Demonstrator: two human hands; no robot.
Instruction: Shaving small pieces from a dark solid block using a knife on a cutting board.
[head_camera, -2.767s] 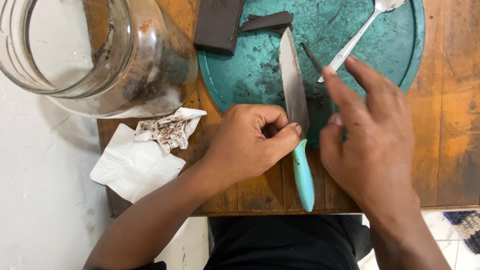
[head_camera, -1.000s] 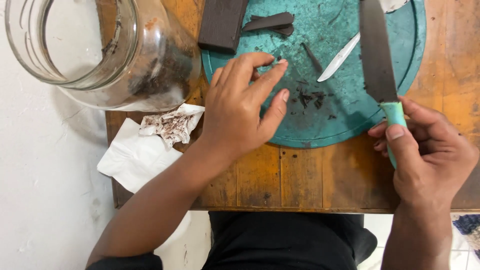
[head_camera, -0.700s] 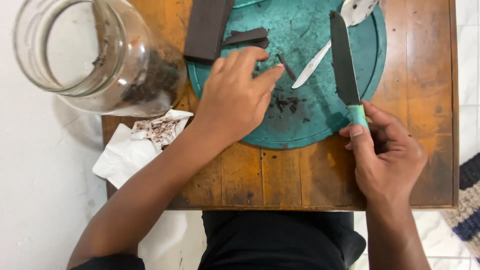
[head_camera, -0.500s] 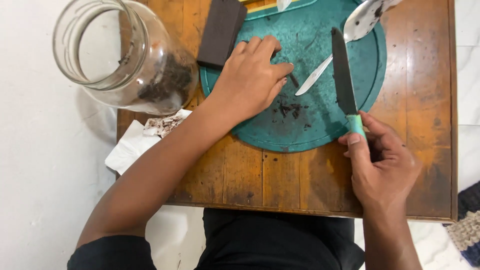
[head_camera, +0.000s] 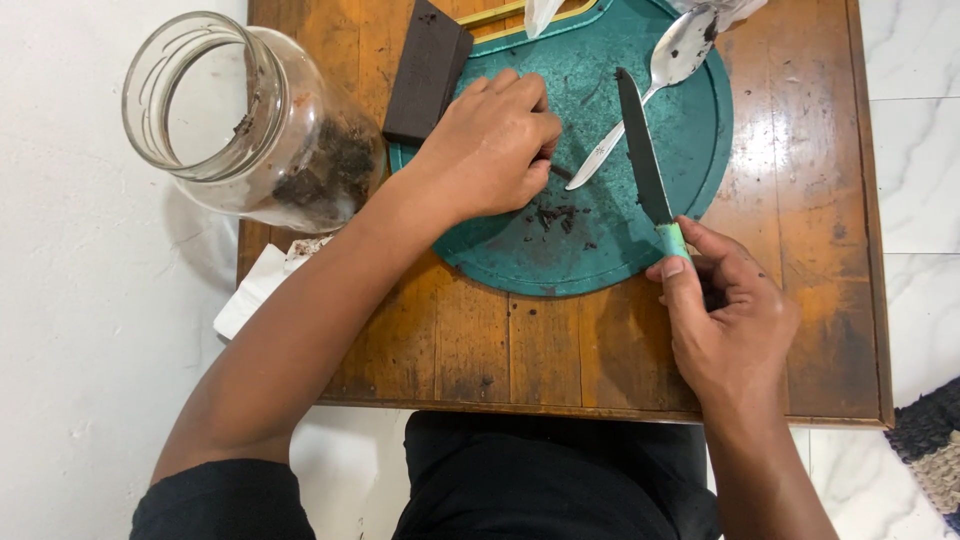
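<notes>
Since the earlier frame my left hand (head_camera: 490, 150) has moved further up the round teal cutting board (head_camera: 690, 170), fingers curled on a thin dark stick (head_camera: 560, 172). My right hand (head_camera: 725, 320) grips the knife (head_camera: 645, 165) by its teal handle, blade lying on the board beside 1 spoon (head_camera: 650, 95). A glass jar (head_camera: 255, 125) stands at the counter (head_camera: 560, 350) edge.

Both forearms are bare. The left hand (head_camera: 490, 150) and right hand (head_camera: 730, 325) wear no gloves, rings or watch. A black short sleeve (head_camera: 225, 500) covers the left upper arm; dark clothing (head_camera: 550, 480) covers the lap.
</notes>
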